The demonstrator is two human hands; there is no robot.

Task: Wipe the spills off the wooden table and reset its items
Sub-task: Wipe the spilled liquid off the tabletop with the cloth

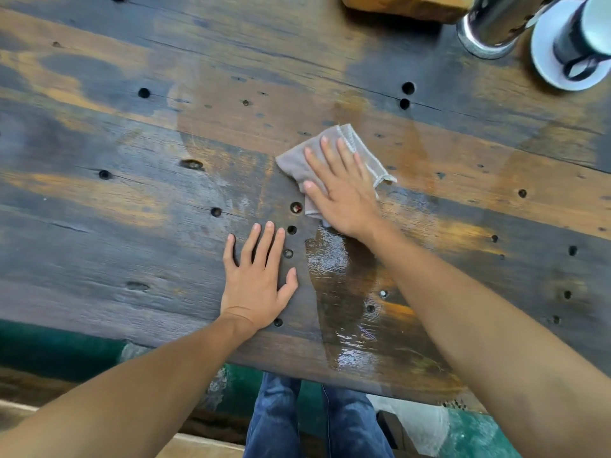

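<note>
My right hand (340, 190) lies flat with spread fingers on a folded grey-brown cloth (294, 163), pressing it onto the dark wooden table (132, 193) near the middle. A shiny wet patch (347, 292) runs from just below that hand down to the table's near edge. Palm down on the dry wood to the left of the wet patch rests my left hand (258, 276), fingers apart, holding nothing.
At the far right stand a shiny metal container (492, 24) and a dark mug on a white saucer (562, 71). A tan wooden block (403, 6) sits at the top edge. Several round holes dot the planks. Below the near edge are jeans-clad legs (314, 421) and green floor.
</note>
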